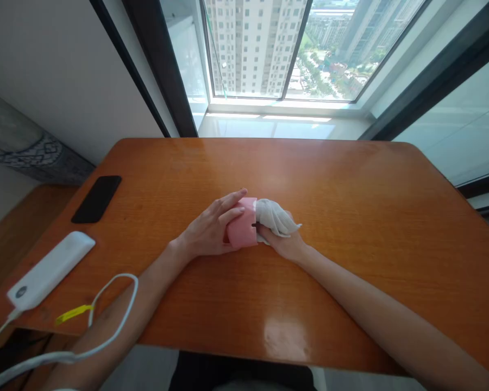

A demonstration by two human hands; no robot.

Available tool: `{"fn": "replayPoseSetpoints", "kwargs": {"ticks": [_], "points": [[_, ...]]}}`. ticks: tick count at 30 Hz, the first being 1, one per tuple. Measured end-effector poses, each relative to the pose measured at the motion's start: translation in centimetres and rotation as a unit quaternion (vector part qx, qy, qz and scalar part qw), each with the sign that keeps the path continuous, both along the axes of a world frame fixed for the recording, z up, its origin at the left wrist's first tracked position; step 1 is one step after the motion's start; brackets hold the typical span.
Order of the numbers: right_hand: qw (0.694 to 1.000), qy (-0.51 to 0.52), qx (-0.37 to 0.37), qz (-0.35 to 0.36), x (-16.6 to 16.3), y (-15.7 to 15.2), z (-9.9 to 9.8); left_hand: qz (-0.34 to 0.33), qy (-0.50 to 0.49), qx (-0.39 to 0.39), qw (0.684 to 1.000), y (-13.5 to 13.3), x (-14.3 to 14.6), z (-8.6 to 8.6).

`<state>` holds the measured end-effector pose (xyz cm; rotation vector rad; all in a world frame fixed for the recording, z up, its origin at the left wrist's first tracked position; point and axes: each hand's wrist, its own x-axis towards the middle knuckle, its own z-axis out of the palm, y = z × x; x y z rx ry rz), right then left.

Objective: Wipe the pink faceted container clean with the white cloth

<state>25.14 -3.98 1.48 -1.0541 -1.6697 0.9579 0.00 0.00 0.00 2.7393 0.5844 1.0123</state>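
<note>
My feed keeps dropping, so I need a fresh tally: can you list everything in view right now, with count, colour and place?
glossy wooden table: one, orange-brown, fills the middle of the view, below the window
flat rectangular phone: one, black, far left of the table
oblong plastic power bank: one, white, near left edge
charging cable: one, white, with a yellow tag, looping off the power bank
small pink holder: one, pink, table centre, between both hands
crumpled cloth: one, white, at the right end of the holder
window: one, dark-framed, beyond the table
left hand: gripping the holder
right hand: under the cloth
</note>
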Motion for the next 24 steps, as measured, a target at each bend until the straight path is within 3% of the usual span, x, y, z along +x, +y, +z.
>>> {"fn": "replayPoseSetpoints", "kwargs": {"ticks": [10,24], "points": [[0.999,-0.040,0.005,-0.021,0.3,0.0,-0.7,0.011,0.033,-0.026,0.999,-0.3,-0.1,-0.2],[0.980,-0.081,0.161,0.086,1.9,0.2,-1.8,-0.019,0.005,-0.052,0.998,0.1,-0.4,-1.0]]}}
